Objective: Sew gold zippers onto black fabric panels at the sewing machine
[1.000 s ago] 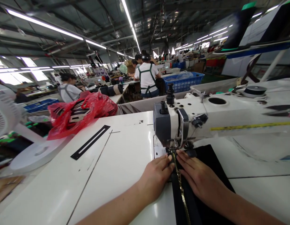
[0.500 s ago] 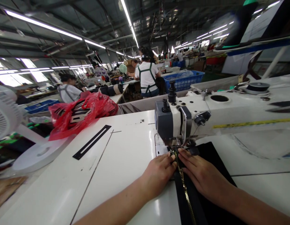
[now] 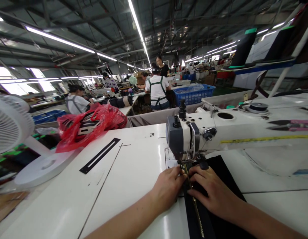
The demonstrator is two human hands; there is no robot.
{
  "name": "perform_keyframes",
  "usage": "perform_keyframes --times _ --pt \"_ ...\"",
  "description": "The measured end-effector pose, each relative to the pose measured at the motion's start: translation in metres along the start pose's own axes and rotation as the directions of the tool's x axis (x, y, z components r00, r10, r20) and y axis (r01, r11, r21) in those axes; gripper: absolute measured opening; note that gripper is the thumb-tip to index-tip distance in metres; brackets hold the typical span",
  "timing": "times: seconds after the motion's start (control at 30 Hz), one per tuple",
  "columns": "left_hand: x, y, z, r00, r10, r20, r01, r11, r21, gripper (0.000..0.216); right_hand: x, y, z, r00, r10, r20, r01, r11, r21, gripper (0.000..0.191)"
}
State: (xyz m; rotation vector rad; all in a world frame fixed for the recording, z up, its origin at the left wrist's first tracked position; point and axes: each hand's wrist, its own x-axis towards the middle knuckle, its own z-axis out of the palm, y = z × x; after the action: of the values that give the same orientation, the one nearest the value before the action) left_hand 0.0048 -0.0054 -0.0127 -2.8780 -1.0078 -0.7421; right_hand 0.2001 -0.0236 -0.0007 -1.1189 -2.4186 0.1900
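Where one white sewing machine with a grey head [image 3: 238, 127] stands at right, two bare hands, one left hand [image 3: 166, 189] and one right hand [image 3: 213, 189], reach its near side. Between them, one gold-toothed zipper [image 3: 197, 210] runs nearward on black fabric [image 3: 220, 169] under the machine's head. Fingers of both hands bend at the zipper's far end; whether they pinch or merely press, I cannot tell. Left on the white table [image 3: 139, 172] are one black slotted strip [image 3: 84, 169] and, farther, one red plastic bag [image 3: 109, 116]; two black thread cones [image 3: 243, 49] stand far right.
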Motion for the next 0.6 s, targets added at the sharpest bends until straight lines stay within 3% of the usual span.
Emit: perform_keyframes --times 0.13,0.2,0.3,0.4,0.5,0.6 --pt "-0.006 0.006 -0.003 0.999 0.04 -0.004 -0.039 0.997 0.067 0.028 -0.002 -0.01 -0.005 0.985 0.158 0.071 -0.164 0.983 0.078 0.014" --pt "-0.013 0.013 -0.004 0.997 0.074 -0.02 -0.071 0.991 0.116 0.023 -0.008 -0.015 -0.006 0.98 0.174 0.091 -0.185 0.974 0.13 0.013" --pt "-0.023 0.025 -0.004 0.994 0.103 -0.037 -0.096 0.983 0.156 0.022 -0.022 -0.021 -0.003 0.997 0.077 -0.02 -0.075 0.995 0.058 0.012" --pt "-0.028 0.035 -0.006 0.993 0.101 -0.053 -0.091 0.981 0.174 0.023 -0.036 -0.025 0.007 0.986 -0.096 -0.136 0.065 0.973 -0.22 0.03" --pt "-0.028 0.04 -0.008 0.993 0.098 -0.066 -0.086 0.982 0.17 0.025 -0.046 -0.024 0.018 0.976 -0.182 -0.12 0.117 0.903 -0.413 0.044" --pt "-0.026 0.041 -0.009 0.993 0.101 -0.067 -0.089 0.983 0.161 0.026 -0.047 -0.021 0.023 0.978 -0.186 -0.099 0.123 0.886 -0.447 0.043"
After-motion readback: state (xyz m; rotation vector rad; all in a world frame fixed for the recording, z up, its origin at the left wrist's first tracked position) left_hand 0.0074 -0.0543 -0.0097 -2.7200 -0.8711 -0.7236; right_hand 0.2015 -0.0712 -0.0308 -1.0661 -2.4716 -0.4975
